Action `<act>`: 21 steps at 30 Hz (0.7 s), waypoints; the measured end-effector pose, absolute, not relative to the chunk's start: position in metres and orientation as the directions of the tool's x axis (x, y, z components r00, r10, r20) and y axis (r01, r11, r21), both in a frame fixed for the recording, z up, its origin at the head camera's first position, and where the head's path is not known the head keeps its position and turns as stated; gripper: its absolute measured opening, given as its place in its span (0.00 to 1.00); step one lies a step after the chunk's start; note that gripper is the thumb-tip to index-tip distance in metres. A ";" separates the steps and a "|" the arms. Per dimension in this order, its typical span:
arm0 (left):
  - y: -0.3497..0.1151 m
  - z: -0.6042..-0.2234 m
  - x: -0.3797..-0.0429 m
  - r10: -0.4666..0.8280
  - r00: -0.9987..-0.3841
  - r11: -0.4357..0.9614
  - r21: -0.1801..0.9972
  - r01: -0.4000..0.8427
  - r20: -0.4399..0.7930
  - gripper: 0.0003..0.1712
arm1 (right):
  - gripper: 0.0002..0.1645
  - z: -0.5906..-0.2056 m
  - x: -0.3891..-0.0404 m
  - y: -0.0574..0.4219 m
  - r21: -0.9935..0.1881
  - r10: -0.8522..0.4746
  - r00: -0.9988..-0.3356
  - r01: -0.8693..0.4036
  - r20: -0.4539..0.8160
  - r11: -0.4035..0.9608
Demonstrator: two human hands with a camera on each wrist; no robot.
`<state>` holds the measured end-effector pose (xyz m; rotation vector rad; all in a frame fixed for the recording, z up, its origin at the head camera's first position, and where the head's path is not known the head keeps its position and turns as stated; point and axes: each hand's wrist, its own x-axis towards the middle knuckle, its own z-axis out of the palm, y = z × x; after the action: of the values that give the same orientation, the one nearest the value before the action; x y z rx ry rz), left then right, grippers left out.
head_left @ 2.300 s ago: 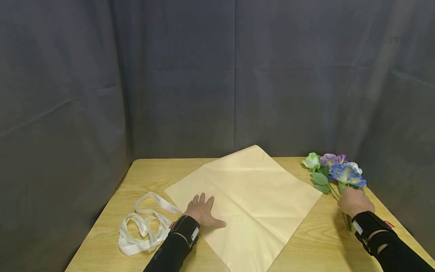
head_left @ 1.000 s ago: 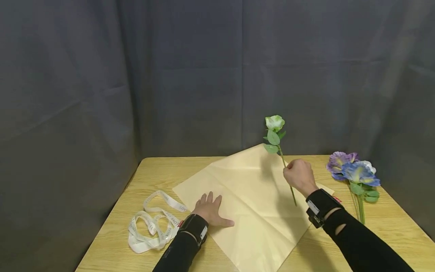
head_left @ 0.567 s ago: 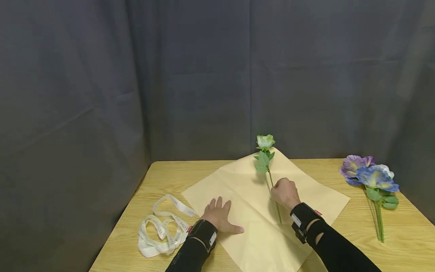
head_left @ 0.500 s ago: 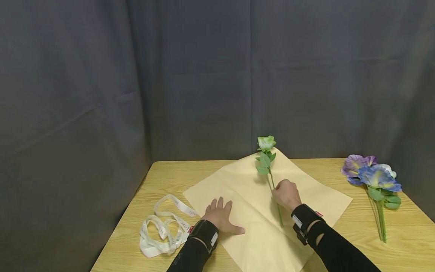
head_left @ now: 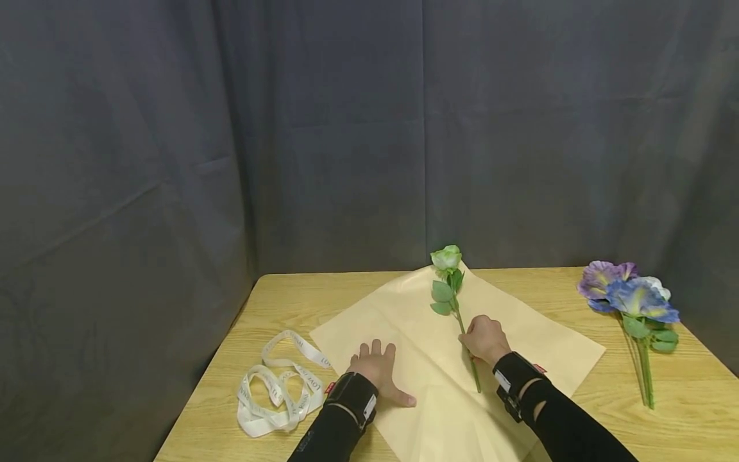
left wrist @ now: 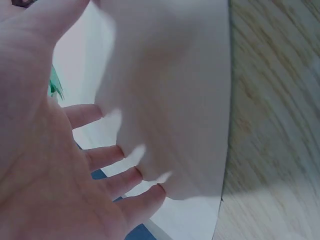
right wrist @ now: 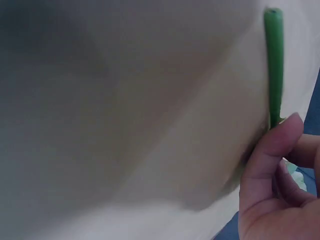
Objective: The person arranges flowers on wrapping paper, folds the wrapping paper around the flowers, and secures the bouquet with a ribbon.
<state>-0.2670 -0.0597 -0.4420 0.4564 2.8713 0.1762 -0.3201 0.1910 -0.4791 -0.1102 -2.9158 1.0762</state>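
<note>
1. Left hand point(head_left: 376, 371): palm down on the left part of the paper point(head_left: 398, 333). Fingers straight and spread apart; thumb extended to the right. The hand grips nothing.
2. Right hand point(head_left: 487, 340): thumb and fingers clamped on the stem of the rose point(head_left: 443, 292). In the right wrist view, the stem end projects past the thumb.
3. Rose: located over the middle and far part of the paper, pale green head near the far corner, stem end toward the person. Contact along the full stem cannot be told.
4. Paper: pale yellow, creased, laid cornerwise on the wooden table point(head_left: 306, 295). Its far corner reaches past the table's far edge.
5. Ribbon point(head_left: 262, 427): white, printed with lettering, loosely looped on the table left of the left hand.
6. Flowers point(head_left: 637, 300): purple, blue and white, grouped at the table's right side, apart from the paper.
7. Curtain point(head_left: 340, 160): dark, behind the table.
</note>
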 end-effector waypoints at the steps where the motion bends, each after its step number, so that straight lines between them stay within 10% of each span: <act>1: -0.059 -0.442 -0.267 0.319 -0.925 0.944 0.152 0.292 -0.207 0.64 | 0.15 -0.479 -0.320 0.192 -0.649 0.076 -0.997 0.057 0.000 0.759; 12: -0.058 -0.440 -0.270 0.332 -0.923 0.941 0.138 0.310 -0.194 0.64 | 0.14 -0.463 -0.311 0.226 -0.758 0.005 -1.000 0.020 -0.022 0.652; 21: -0.062 -0.445 -0.279 0.323 -0.931 0.943 0.141 0.301 -0.169 0.66 | 0.18 -0.428 -0.290 0.324 -0.543 0.125 -0.992 0.086 0.035 0.835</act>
<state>-0.2792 -0.0622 -0.4448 0.4716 2.9077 0.1674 -0.2898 0.3236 -0.4282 -0.1694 -2.9437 0.8659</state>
